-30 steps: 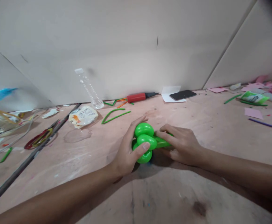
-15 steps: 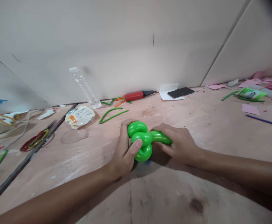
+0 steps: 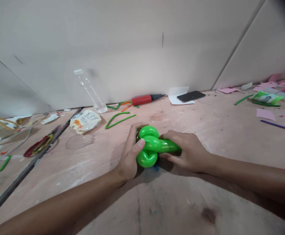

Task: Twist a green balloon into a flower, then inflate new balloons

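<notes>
Left hand (image 3: 129,156) cups the green balloon (image 3: 152,143) from its left, fingers curled round the far side and thumb laid against the middle lobe. Right hand (image 3: 190,151) grasps the thick straight end on the balloon's right, fingers along the far edge, thumb along the near one. The balloon sits between the two palms, low over the tabletop (image 3: 171,202) — whether it touches the wood, I cannot tell.

It should weigh next to nothing and give softly under pressure, springing back once eased. The shiny skin may slide a little or drag on dry fingers, and a nail or a hard pinch could burst it. Best hold is probably broad: a palm round the lobes, plus a light grip on the straight end close to where the lobes meet.

Both forearms reach in low from the near side of the balloon, the left slanting up toward it, the right lying flatter. The left palm faces the balloon; the right hand shows its back — knuckles bent, wrist nearly straight.
</notes>
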{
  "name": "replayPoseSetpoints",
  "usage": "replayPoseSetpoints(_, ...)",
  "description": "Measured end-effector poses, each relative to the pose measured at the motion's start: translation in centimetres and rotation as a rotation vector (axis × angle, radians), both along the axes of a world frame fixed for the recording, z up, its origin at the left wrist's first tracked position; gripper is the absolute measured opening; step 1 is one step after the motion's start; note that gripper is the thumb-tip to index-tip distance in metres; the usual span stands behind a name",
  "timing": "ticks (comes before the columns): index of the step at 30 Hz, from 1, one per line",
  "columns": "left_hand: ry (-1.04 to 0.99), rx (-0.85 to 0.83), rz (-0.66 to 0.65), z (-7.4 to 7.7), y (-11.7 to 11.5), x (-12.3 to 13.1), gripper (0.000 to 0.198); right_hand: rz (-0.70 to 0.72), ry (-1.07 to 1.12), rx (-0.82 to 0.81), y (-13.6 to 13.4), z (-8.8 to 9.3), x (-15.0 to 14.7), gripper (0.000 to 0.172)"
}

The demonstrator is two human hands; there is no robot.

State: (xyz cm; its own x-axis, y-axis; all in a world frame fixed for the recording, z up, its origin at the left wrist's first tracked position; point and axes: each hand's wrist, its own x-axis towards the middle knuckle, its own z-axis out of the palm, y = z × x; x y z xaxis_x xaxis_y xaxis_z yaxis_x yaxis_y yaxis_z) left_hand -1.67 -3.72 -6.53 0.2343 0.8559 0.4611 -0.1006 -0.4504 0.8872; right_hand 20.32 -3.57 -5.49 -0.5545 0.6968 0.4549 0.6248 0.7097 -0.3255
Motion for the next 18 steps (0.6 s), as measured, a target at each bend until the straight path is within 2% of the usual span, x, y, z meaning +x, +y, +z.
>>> replayPoseSetpoints(7,0.132,0.016,-0.055,0.60,0.00,-0.42,0.056,-0.051,-0.155,0.116,0.24,-0.16,0.01,0.044)
replayPoseSetpoints(11,0.253,0.094,-0.057,0.79,-0.38,-0.38,0.065,-0.068,-0.182,0.140,0.19,-0.23,0.06,0.039)
replayPoseSetpoints(14,0.280,0.131,0.017,0.78,-0.64,-0.18,0.059,-0.063,-0.147,0.092,0.17,-0.15,0.10,0.035)
replayPoseSetpoints(18,0.213,0.123,0.098,0.65,-0.78,0.03,0.054,-0.080,-0.021,-0.068,0.17,0.07,0.06,0.028)
